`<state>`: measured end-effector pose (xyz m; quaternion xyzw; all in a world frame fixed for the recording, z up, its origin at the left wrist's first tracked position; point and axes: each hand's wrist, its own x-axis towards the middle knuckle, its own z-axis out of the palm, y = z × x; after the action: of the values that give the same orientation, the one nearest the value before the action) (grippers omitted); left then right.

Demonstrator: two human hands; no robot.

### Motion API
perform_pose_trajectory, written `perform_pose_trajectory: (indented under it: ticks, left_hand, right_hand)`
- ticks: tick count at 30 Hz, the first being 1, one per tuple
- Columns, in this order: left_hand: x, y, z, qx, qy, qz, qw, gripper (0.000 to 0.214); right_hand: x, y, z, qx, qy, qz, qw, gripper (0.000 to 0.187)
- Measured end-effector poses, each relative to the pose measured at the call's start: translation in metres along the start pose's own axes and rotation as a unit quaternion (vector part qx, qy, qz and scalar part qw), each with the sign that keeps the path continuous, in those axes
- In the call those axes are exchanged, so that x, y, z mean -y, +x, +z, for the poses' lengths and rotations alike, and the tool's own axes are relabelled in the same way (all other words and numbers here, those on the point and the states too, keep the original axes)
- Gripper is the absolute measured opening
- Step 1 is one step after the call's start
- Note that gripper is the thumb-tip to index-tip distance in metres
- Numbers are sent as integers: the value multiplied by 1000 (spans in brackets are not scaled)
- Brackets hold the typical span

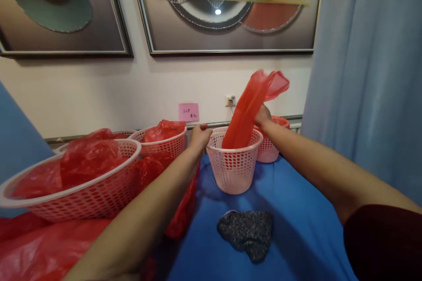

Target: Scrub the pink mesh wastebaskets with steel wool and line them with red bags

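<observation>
A pale pink perforated plastic basket stands upright on the blue cloth. My left hand is closed at its left rim, with the fingertips at the edge. A red plastic bag rises out of this basket, its lower end inside and its top flaring to the right. Behind the bag, my right hand is closed on its side, and most of the fingers are hidden by the plastic. Nearer to me, a crumpled dark grey speckled cloth item lies on the blue cover.
On the left stand a large pink basket and a smaller basket, both with red bags inside. Another basket is behind on the right. A blue cloth covers the surface. The wall bears a pink note and a socket.
</observation>
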<state>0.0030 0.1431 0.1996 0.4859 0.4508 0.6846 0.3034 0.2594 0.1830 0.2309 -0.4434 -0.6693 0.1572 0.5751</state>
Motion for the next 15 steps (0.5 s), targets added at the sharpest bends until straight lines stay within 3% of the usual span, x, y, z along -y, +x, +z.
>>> perform_pose_trajectory:
  ticks: [2, 5, 8, 10, 12, 15]
  left_hand:
    - [7, -1, -5, 12, 23, 17, 1000, 30]
    - [7, -7, -1, 41, 54, 45, 997, 36]
    - [-6, -15, 11, 76, 76, 77, 991, 57]
    - [-22, -21, 18, 113, 110, 148, 976, 77]
    - [-40, -25, 23, 162, 173, 282, 930, 83]
    - [-63, -28, 26, 228, 279, 469, 806, 53]
  right_hand:
    - [-24, -16, 14, -7, -31, 15, 999, 28]
    - [-44, -30, 17, -2, -61, 22, 998, 29]
    - [-47, -35, 12, 6, -74, 9, 997, 26]
    - [-41, -36, 11, 5, -77, -5, 997, 26]
    - [-32, -35, 10, 11, -76, -23, 997, 29]
    - [-14, -34, 6, -35, -96, -56, 993, 42]
